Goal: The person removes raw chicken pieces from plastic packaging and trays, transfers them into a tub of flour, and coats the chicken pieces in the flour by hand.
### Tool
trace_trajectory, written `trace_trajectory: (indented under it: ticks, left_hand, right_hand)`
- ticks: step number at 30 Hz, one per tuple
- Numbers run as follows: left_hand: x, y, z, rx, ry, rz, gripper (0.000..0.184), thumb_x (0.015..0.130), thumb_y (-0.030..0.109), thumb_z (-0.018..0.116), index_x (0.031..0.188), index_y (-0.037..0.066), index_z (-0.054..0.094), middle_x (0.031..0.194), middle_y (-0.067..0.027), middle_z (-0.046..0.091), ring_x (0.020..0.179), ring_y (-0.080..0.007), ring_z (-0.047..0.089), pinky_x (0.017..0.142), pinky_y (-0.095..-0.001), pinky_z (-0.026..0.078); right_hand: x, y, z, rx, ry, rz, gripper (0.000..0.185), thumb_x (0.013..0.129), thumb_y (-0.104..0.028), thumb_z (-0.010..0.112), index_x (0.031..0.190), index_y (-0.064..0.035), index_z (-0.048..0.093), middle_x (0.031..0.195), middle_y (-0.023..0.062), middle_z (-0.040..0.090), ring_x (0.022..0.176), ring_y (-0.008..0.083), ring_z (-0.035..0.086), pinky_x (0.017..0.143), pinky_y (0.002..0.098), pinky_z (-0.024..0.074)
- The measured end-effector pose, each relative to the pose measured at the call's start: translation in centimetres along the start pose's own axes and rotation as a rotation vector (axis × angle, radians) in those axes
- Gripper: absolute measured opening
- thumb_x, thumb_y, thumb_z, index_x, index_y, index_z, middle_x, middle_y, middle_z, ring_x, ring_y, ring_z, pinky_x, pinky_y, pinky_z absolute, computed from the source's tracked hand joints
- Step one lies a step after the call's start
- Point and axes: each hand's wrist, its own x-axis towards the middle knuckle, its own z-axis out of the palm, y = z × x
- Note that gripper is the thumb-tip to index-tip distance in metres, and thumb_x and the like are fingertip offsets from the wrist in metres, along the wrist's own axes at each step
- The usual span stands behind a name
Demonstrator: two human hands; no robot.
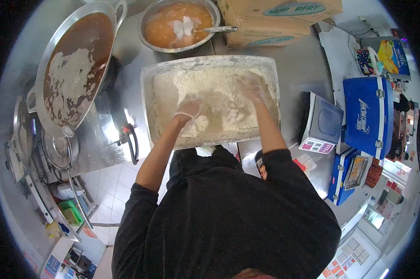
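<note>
A wide rectangular tub (145,104) of pale flour (196,81) sits before me on the steel counter. My left hand (190,107), in a clear plastic glove, dips into the flour left of the middle; its fingers look loosely stretched and are partly blurred. Toward the tub's far right corner, my right hand (251,87) lies over the flour in a similar glove, fingers apart and dusted white. Between the hands are flour-coated lumps (233,115) whose kind I cannot make out. Neither hand visibly grips anything.
Beyond the tub stands a metal bowl (147,39) of orange liquid with a utensil (221,29) across its rim. A large pan of dark oil (91,35) is at left. Cardboard boxes (270,23), a digital scale (322,122) and a blue cooler (366,114) occupy the right.
</note>
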Motion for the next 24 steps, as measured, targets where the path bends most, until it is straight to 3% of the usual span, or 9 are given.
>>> trace_trajectory:
  ticks: [1, 3, 7, 10, 14, 17, 18, 22, 24]
  left_hand:
    - [-1.0, 1.0, 0.6, -0.491, -0.003, -0.260, 0.049, 0.096, 0.037, 0.050, 0.138, 0.011, 0.051, 0.141, -0.0152, 0.050, 0.127, -0.0348, 0.049, 0.109, -0.0488, 0.038]
    - [-2.0, 2.8, 1.2, -1.472, 0.005, -0.776, 0.058, 0.098, 0.043, 0.048, 0.147, 0.013, 0.042, 0.151, -0.0129, 0.040, 0.131, -0.0347, 0.045, 0.105, -0.0567, 0.041]
    - [-1.7, 3.4, 1.2, -1.452, -0.171, -0.667, 0.066, 0.099, 0.054, 0.043, 0.151, 0.016, 0.033, 0.156, -0.0084, 0.031, 0.133, -0.0336, 0.041, 0.096, -0.0619, 0.045]
    - [-0.4, 4.6, -0.4, -1.715, -0.288, -0.652, 0.065, 0.098, 0.057, 0.043, 0.149, 0.018, 0.036, 0.151, -0.0075, 0.037, 0.130, -0.0321, 0.043, 0.094, -0.0631, 0.045]
    - [4.3, 6.0, 5.3, -1.811, -0.292, -0.528, 0.060, 0.097, 0.056, 0.048, 0.142, 0.017, 0.045, 0.139, -0.0060, 0.047, 0.115, -0.0282, 0.052, 0.088, -0.0629, 0.047]
    - [5.9, 9.7, 1.4, -1.628, -0.332, -0.626, 0.057, 0.095, 0.056, 0.052, 0.133, 0.013, 0.053, 0.121, -0.0053, 0.057, 0.101, -0.0240, 0.057, 0.085, -0.0540, 0.050]
    - [6.3, 9.5, 1.6, -1.485, -0.330, -0.492, 0.056, 0.094, 0.055, 0.053, 0.130, 0.012, 0.055, 0.115, -0.0060, 0.060, 0.098, -0.0237, 0.058, 0.084, -0.0504, 0.051]
    - [10.3, 4.8, 5.5, -0.598, -0.149, 0.160, 0.049, 0.090, 0.046, 0.060, 0.121, 0.007, 0.060, 0.097, -0.0126, 0.069, 0.090, -0.0269, 0.063, 0.080, -0.0407, 0.053]
    - [10.6, 5.6, 1.2, -0.143, -0.071, 0.043, 0.048, 0.088, 0.042, 0.061, 0.122, 0.007, 0.060, 0.098, -0.0174, 0.069, 0.093, -0.0307, 0.064, 0.082, -0.0422, 0.053]
  right_hand:
    - [1.4, 0.4, 3.0, -0.087, 0.017, -0.043, 0.030, 0.093, -0.034, 0.051, 0.109, -0.0108, 0.062, 0.107, 0.0088, 0.065, 0.093, 0.0186, 0.059, 0.087, 0.0317, 0.0483]
    - [5.8, 5.1, 11.5, -0.445, 0.156, -0.514, 0.038, 0.097, -0.038, 0.048, 0.121, -0.0113, 0.058, 0.122, 0.0119, 0.060, 0.109, 0.0217, 0.055, 0.098, 0.0350, 0.0430]
    - [-0.8, 6.3, 10.8, -0.047, -0.013, -0.682, 0.045, 0.100, -0.040, 0.044, 0.134, -0.0114, 0.053, 0.136, 0.0156, 0.054, 0.124, 0.0294, 0.049, 0.109, 0.0419, 0.0351]
    - [-5.6, 5.0, 5.5, -0.143, -0.002, -0.423, 0.047, 0.100, -0.039, 0.043, 0.138, -0.0115, 0.050, 0.139, 0.0163, 0.052, 0.129, 0.0334, 0.047, 0.113, 0.0452, 0.0314]
    - [-4.1, 9.5, 11.2, -0.078, -0.102, -0.276, 0.050, 0.098, -0.038, 0.049, 0.141, -0.0120, 0.047, 0.140, 0.0152, 0.052, 0.130, 0.0350, 0.048, 0.114, 0.0458, 0.0305]
    - [-2.0, 11.2, 14.1, -0.256, -0.186, -0.721, 0.054, 0.091, -0.033, 0.061, 0.139, -0.0107, 0.047, 0.132, 0.0151, 0.057, 0.122, 0.0350, 0.053, 0.109, 0.0429, 0.0373]
    - [-2.7, 11.5, 13.1, -0.283, -0.110, -0.843, 0.055, 0.089, -0.030, 0.065, 0.137, -0.0090, 0.048, 0.126, 0.0166, 0.060, 0.116, 0.0357, 0.057, 0.105, 0.0422, 0.0416]
    - [-6.0, 5.7, 7.7, -0.022, -0.127, -0.353, 0.059, 0.082, -0.023, 0.070, 0.133, -0.0032, 0.048, 0.106, 0.0231, 0.066, 0.099, 0.0358, 0.065, 0.087, 0.0414, 0.0521]
    - [-7.1, 3.8, 6.8, 0.022, 0.121, -0.189, 0.057, 0.082, -0.021, 0.069, 0.131, -0.0008, 0.049, 0.098, 0.0246, 0.067, 0.091, 0.0349, 0.067, 0.079, 0.0406, 0.0538]
